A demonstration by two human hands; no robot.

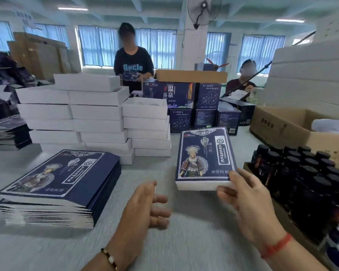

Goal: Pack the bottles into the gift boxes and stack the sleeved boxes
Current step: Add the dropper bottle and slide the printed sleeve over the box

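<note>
A sleeved gift box (203, 157), dark blue with a printed figure and white ends, is held above the table at centre right. My right hand (249, 204) grips its near right corner, thumb under the white edge and fingers on top. My left hand (145, 210) hovers empty to the left of the box, fingers relaxed and spread. A stack of flat dark blue sleeves (57, 184) lies at the left. White gift boxes (98, 114) are piled behind it. Dark bottles with black caps (305, 173) stand packed in a carton at the right.
Dark blue cartons (186, 106) stand at the table's far side with a brown box on top. An open brown carton (290, 126) sits at the right rear. Two people work beyond the table. Another pile of dark sleeves (6, 132) lies at far left.
</note>
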